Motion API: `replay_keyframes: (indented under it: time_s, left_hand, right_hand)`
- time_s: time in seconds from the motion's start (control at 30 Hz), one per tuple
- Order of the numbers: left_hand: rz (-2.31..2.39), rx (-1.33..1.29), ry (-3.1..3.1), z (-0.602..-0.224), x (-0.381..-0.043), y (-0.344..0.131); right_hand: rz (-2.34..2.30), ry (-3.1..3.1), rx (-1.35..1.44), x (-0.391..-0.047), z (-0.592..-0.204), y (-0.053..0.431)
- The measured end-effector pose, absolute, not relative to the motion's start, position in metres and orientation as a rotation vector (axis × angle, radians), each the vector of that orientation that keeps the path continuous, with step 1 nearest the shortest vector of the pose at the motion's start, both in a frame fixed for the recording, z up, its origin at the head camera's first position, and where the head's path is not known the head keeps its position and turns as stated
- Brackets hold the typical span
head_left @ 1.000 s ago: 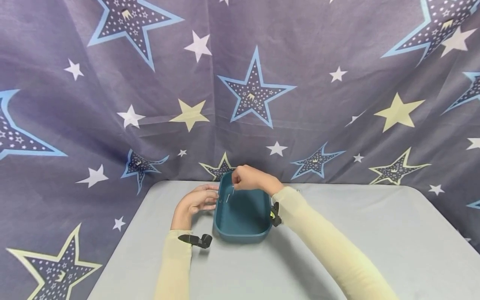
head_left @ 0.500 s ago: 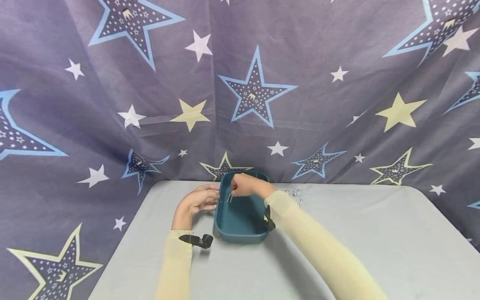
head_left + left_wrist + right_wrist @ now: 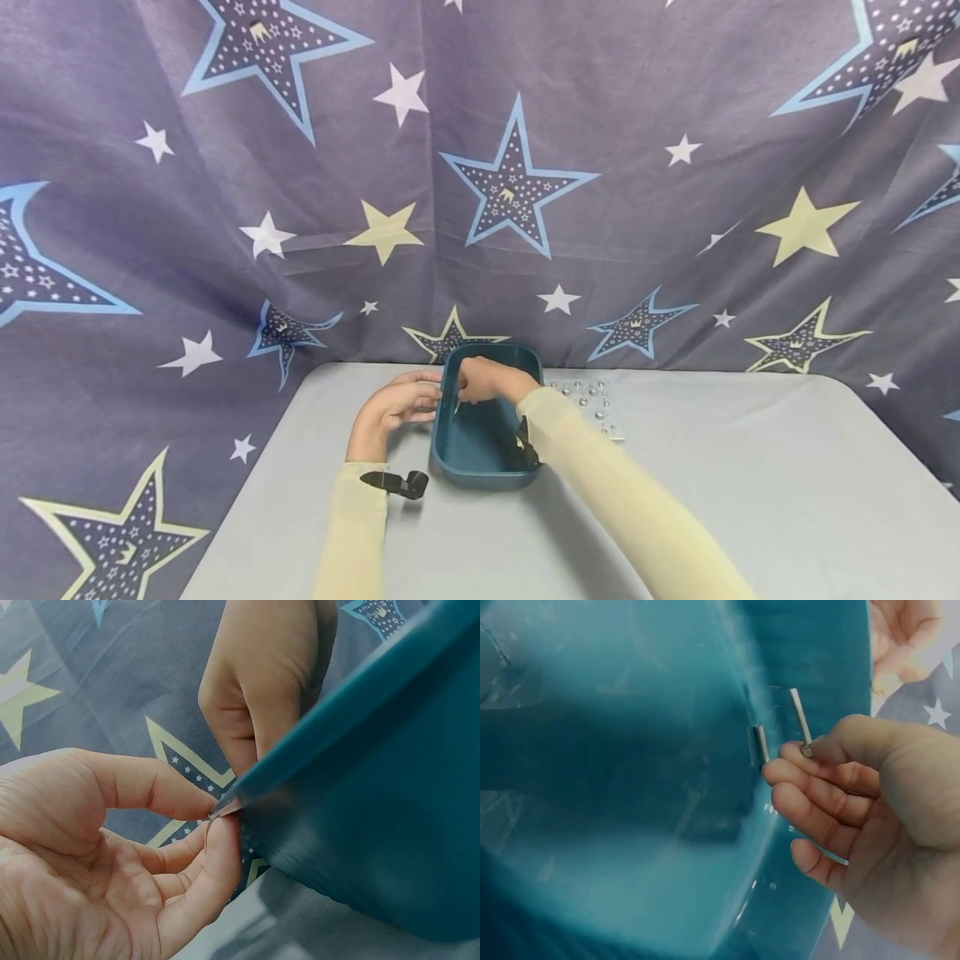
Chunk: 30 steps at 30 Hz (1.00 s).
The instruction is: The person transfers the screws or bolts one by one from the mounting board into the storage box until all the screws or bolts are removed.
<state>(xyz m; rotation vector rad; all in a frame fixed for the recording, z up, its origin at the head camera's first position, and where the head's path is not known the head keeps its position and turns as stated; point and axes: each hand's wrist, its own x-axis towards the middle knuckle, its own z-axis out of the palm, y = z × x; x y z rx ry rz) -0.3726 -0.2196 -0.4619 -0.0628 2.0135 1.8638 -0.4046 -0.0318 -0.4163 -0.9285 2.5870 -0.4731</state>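
Observation:
A deep teal bin stands on the table. My left hand is at its left wall from outside; in the left wrist view its thumb and index finger meet on a small thin shiny thing, mostly hidden, right by the bin's rim. Reaching inside the bin, my right hand pinches the wider end of a thin metal pin between thumb and index finger. A second short metal rod shape shows just past those fingertips, close to the bin's inner wall.
Right of the bin lies a clear plate bearing several round shiny metal pieces, partly behind the right sleeve. A purple star-patterned cloth hangs behind the pale table.
My right hand has moved lower into the bin and slightly forward-left in its reach, its forearm swinging left and uncovering the clear plate. The left hand keeps its place beside the bin.

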Motion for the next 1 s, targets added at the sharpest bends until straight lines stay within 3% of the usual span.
replay_keyframes:
  time_s: [1.0]
  left_hand:
    - [1.864,-0.055,2.032,-0.463,-0.373,-0.221]
  right_hand:
    - [-0.435,2.647,-0.779,-0.407,-0.431,-0.043]
